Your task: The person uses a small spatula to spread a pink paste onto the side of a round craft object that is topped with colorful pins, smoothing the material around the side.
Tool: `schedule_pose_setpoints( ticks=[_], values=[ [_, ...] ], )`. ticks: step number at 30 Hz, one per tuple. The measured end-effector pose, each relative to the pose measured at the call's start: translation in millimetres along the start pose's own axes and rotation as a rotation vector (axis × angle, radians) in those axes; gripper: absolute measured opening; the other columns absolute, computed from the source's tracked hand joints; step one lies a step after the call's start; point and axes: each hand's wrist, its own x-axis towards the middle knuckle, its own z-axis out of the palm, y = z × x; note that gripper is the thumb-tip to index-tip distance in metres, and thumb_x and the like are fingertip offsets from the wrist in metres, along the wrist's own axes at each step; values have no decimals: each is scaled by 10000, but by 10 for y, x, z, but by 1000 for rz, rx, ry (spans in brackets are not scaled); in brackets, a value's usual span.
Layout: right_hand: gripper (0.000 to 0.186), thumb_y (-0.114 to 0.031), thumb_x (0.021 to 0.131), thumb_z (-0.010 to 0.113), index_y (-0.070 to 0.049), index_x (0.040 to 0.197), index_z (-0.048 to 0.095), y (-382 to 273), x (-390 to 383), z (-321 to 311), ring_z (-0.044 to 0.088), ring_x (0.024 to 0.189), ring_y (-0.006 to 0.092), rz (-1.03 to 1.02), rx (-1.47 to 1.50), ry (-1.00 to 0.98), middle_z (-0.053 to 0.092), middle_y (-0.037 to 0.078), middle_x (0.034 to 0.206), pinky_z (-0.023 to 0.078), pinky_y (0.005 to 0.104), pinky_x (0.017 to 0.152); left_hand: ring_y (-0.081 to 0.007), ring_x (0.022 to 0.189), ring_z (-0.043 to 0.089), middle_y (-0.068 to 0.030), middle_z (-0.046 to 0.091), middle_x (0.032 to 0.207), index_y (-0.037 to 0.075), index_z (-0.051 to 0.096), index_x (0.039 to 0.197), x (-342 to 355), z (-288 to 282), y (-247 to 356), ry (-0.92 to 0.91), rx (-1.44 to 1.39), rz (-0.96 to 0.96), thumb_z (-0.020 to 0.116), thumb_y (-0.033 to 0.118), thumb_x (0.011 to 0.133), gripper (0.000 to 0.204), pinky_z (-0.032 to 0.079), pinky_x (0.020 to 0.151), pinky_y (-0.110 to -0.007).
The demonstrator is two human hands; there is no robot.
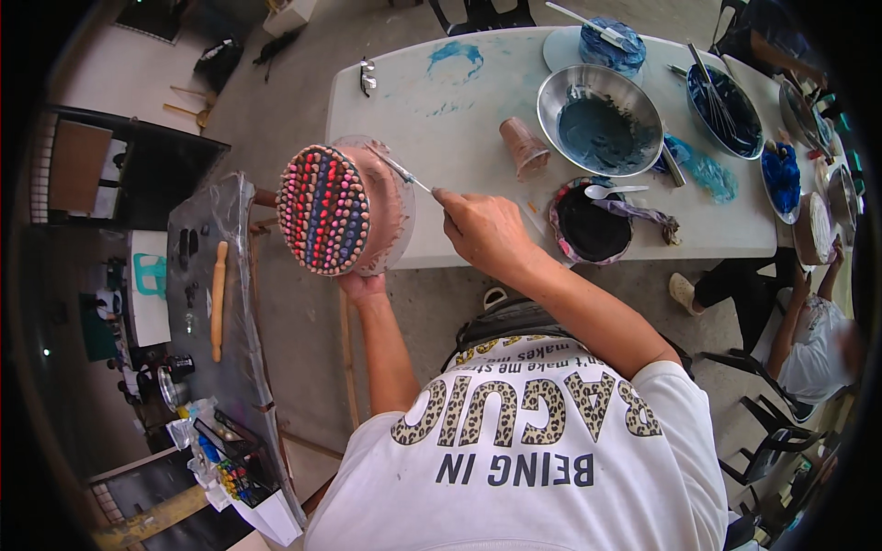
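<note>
A round cake [381, 207] with pinkish-brown frosting is tilted on its side, its top facing left. Rows of red, pink, tan and dark blue piped dots [323, 211] cover that top. Behind it shows the edge of a clear round cake board [408, 213]. My left hand [363, 286] holds the cake from below; most of its fingers are hidden. In my right hand [487, 230] is a thin palette knife [401, 169], gripped by the handle. Its blade rests against or close to the frosted side of the cake, where the frosting looks rough.
On the white table [441, 119] stand a steel bowl of blue-grey frosting [597, 129], a pinkish-smeared plastic cup [525, 149], a dark bowl with a white spoon [590, 225] and a blue cake [611, 46]. A rolling pin [220, 301] lies on the left table. Another person [818, 335] sits at right.
</note>
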Motion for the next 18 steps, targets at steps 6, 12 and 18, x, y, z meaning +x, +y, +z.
schedule_pose_setpoints(
  ticks=[6, 12, 18],
  values=[
    [377, -97, 833, 562, -38, 1205, 573, -25, 62, 333, 631, 698, 377, 38, -30, 104, 643, 185, 802, 493, 471, 614, -352, 1340, 384, -139, 406, 1452, 100, 391, 1419, -93, 233, -156, 32, 137, 70, 330, 523, 978, 614, 361, 1092, -554],
    [425, -84, 828, 563, -23, 1248, 536, -52, 38, 454, 634, 692, 363, 63, -82, 102, 621, 173, 792, 494, 467, 596, -334, 1333, 399, -127, 430, 1434, 119, 403, 1413, -98, 193, -189, 55, 174, 62, 354, 516, 976, 593, 372, 1094, -531],
    [461, -61, 810, 564, -29, 1269, 527, -10, -204, 434, 630, 683, 358, 68, -70, 71, 612, 166, 789, 491, 466, 584, -343, 1337, 392, -137, 431, 1434, 86, 419, 1399, -39, 236, -220, 53, 109, 59, 382, 517, 968, 611, 359, 1094, -552]
  ],
)
